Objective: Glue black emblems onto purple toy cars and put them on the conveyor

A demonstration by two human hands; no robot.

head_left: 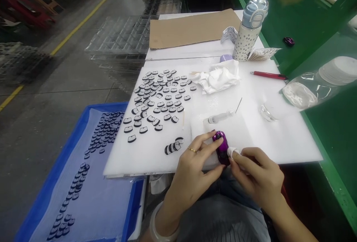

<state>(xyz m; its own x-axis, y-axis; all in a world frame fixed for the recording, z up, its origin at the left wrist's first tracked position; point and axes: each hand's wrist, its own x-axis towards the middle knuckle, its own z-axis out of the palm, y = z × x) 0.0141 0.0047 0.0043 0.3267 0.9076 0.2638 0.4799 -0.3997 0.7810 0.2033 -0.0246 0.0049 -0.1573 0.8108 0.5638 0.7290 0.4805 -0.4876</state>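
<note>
A shiny purple car-shaped part (222, 146) lies at the front edge of the white board (279, 138). My left hand (198, 162) grips it, fingers along its top and thumb at its lower end. In my right hand (253, 169) a small wad of white tissue (233, 152) is pinched against the part's right side. Just beyond lies a clear syringe (220, 117) with a thin needle-like piece (238, 105) near its tip. Left of my left hand is a short row of black-edged clear pieces (173, 147).
Many black-edged pieces (158, 95) are scattered on the board's left. Crumpled tissue (219, 76), a bottle (248, 30), a red pen (269, 75) and a clear jar (315, 86) stand or lie farther back and right. A blue tray (55, 167) sits lower left.
</note>
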